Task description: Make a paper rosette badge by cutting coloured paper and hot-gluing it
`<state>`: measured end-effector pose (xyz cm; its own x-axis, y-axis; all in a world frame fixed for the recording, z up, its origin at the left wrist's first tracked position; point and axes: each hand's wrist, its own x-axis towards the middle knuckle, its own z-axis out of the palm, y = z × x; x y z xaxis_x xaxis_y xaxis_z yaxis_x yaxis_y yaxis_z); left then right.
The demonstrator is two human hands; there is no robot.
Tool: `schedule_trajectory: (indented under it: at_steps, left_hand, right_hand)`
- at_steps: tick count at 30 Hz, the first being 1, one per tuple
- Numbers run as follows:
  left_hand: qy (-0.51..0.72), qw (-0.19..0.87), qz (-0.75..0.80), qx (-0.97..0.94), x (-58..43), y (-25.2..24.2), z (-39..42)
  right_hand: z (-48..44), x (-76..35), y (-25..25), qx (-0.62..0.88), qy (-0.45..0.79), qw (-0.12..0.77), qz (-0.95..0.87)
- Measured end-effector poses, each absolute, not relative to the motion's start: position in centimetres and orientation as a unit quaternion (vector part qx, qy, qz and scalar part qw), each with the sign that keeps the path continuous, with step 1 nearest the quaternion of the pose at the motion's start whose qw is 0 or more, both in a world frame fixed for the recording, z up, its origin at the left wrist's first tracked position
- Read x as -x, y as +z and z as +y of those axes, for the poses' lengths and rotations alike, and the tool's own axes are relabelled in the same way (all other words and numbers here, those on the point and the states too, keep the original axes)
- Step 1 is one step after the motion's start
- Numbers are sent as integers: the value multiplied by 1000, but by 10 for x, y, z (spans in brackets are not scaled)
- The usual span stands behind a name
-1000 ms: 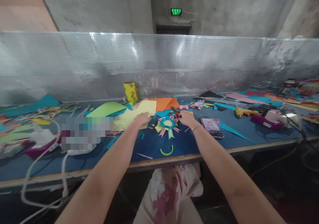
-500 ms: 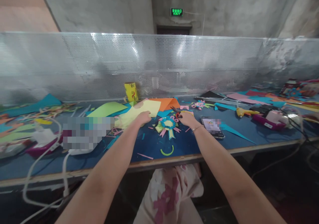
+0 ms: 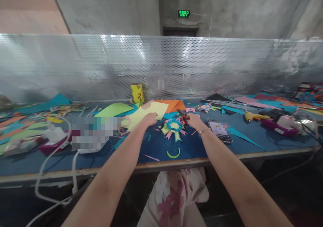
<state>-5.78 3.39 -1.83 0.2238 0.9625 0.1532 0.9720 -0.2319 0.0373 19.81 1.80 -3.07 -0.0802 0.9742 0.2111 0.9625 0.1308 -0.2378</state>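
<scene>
My left hand [image 3: 150, 119] is closed at the near edge of a pale yellow sheet of paper [image 3: 145, 111], its fingertips on the paper. My right hand [image 3: 193, 122] is closed around the red handles of a pair of scissors [image 3: 185, 115], whose dark blades point up and to the left. Between the hands lies a paper rosette [image 3: 174, 127] with a blue ruffled ring, a pale yellow centre and pink and yellow ribbon tails. A curved green paper strip [image 3: 173, 153] is nearer the table's front edge.
A phone [image 3: 219, 130] lies right of my right hand, with a yellow glue gun [image 3: 252, 116] beyond it. Orange paper [image 3: 174, 105] and green paper [image 3: 114, 109] lie behind. A yellow packet [image 3: 137, 93] stands near the perforated metal screen [image 3: 174, 65]. White cables [image 3: 37, 183] hang at left.
The whole view has swung slightly left, so everything sits a little further right. Both hands stay at nearly the same places by the pale yellow paper and the scissors.
</scene>
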Motion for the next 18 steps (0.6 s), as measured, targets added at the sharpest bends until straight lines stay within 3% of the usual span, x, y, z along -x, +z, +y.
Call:
schedule_trajectory:
  at_steps: [18]
  left_hand:
    - [-30,48,-624,780,63,-21,32]
  right_hand:
    - [10,-202,-23,668,2,177,-723]
